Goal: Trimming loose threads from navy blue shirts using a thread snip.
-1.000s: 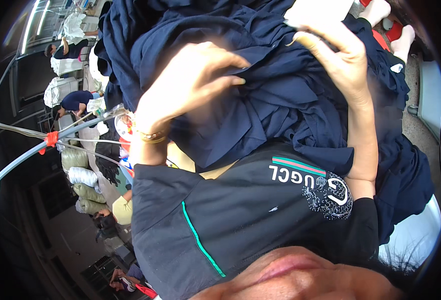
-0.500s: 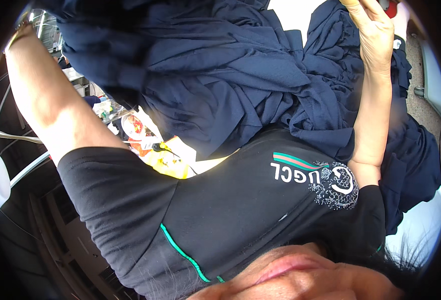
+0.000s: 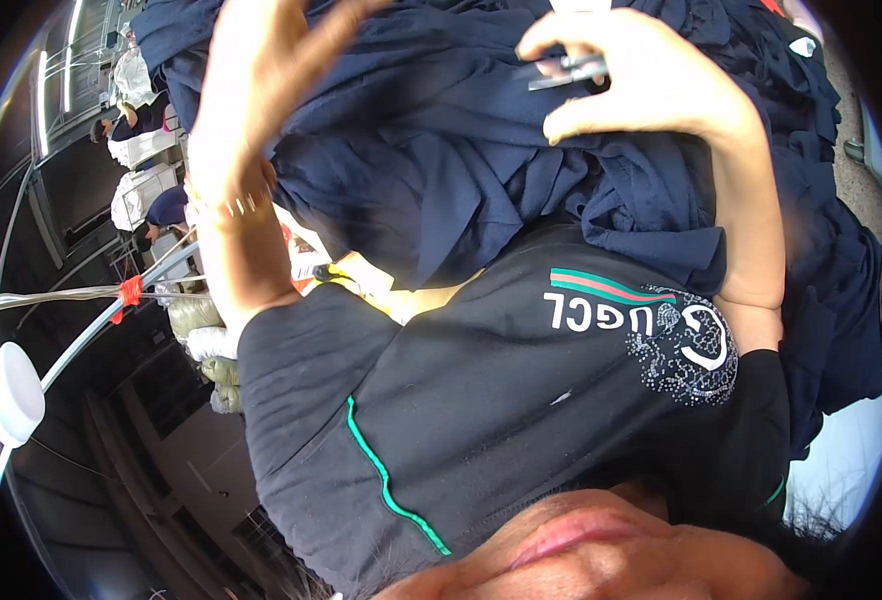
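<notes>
Dark navy cloth (image 3: pixel 431 130) lies in a large, heavily folded heap in front of my body. Over its left part is my left hand (image 3: pixel 266 90), smeared by motion, its thumb spread away from the fingers; the fingertips run out of the top of the view, and nothing shows in the grasp. On the right, above the heap, my right hand (image 3: pixel 651 75) curls around small metal thread snips (image 3: pixel 583 72). Their blade points left, past the fingers. The thumb stands apart, below the snips.
A white round lamp head (image 3: pixel 13 395) and a pole with a red tie (image 3: pixel 131 292) are at the left. Behind them, people (image 3: pixel 168 208) sit near white piles. Beside my left arm is a yellow and black item (image 3: pixel 336 274). A pale surface (image 3: pixel 841 430) shows at the lower right.
My left hand has come in from the far left edge to over the cloth. My right hand has moved left and down from the upper right, and the snips now show in it.
</notes>
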Demonstrator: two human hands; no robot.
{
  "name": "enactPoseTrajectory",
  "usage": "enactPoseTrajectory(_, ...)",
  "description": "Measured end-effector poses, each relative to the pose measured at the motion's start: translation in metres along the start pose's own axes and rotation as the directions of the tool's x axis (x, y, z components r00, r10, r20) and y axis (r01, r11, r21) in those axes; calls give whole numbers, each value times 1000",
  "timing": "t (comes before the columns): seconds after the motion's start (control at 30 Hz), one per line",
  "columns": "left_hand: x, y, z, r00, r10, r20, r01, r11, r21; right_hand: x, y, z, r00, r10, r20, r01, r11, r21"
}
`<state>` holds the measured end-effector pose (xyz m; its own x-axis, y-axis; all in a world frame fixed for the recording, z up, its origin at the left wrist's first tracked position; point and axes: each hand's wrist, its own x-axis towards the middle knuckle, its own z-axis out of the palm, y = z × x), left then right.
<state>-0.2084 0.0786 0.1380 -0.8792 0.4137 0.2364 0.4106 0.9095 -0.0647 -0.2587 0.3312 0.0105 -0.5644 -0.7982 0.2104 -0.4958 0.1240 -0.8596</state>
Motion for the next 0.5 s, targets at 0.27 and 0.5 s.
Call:
enactPoseTrajectory(0.27,-150,-57,25,920,-389,52,392,906,-162,0,41,-22,991,-118,-61,126,696,707)
enactPoseTrajectory(0.5,-212,-115,49,532,-809,-249,660,580,-477,-18,62,-36,834,-14,-551,547,151,824)
